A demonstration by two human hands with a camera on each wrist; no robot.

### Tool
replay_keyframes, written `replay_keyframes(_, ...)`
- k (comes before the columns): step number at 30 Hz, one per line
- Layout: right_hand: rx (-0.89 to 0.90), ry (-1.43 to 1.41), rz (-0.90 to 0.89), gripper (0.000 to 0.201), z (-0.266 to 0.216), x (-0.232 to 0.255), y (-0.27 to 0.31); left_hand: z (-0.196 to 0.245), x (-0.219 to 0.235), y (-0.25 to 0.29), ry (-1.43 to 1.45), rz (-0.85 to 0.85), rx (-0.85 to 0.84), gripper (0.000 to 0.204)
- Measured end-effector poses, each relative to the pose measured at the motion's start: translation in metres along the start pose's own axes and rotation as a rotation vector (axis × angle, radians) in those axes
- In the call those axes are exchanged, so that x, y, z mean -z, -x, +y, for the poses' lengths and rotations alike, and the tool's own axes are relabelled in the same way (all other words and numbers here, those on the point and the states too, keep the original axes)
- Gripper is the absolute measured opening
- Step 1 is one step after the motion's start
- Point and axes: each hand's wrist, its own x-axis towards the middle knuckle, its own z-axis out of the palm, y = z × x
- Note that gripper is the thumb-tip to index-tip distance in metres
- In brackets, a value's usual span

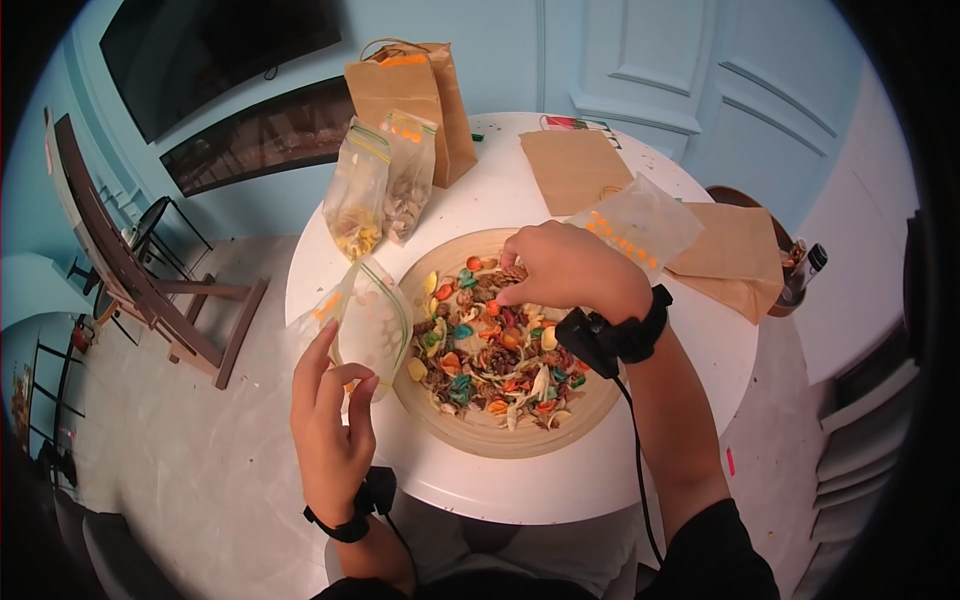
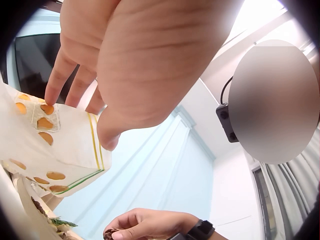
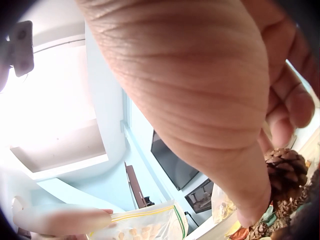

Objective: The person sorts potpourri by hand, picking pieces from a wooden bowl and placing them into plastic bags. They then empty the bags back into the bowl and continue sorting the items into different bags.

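My left hand pinches the edge of a clear zip bag with orange dots, its mouth facing the plate. In the left wrist view, the thumb lies at the bag's yellow seal line, and the fingers reach along its side. My right hand is over the far part of a round wooden plate, holding a brown pine cone between thumb and fingers. Colourful potpourri of dried petals, pods and cones covers the plate's middle.
Two filled zip bags stand at the back left before a brown paper bag. Flat paper bags and another dotted zip bag lie at the right. The white round table's edge curves close to the person.
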Motion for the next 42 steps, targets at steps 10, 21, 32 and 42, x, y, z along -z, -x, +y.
replay_keyframes(10,-0.024,-0.002,-0.017,0.047,0.006,-0.003,0.002,0.0,-0.003,-0.004,-0.094,0.067,-0.144,0.018)
replay_keyframes(21,0.126,-0.182,0.078,0.044,-0.019,0.0,0.004,0.007,-0.002,-0.003,0.181,-0.069,-0.041,0.017)
replay_keyframes(32,0.159,-0.514,0.116,0.044,-0.056,-0.013,0.003,0.002,0.0,-0.004,0.203,-0.108,-0.063,0.014)
replay_keyframes(42,0.119,-0.041,-0.157,0.034,-0.039,-0.028,0.051,-0.006,0.006,0.001,0.099,-0.109,0.02,0.034)
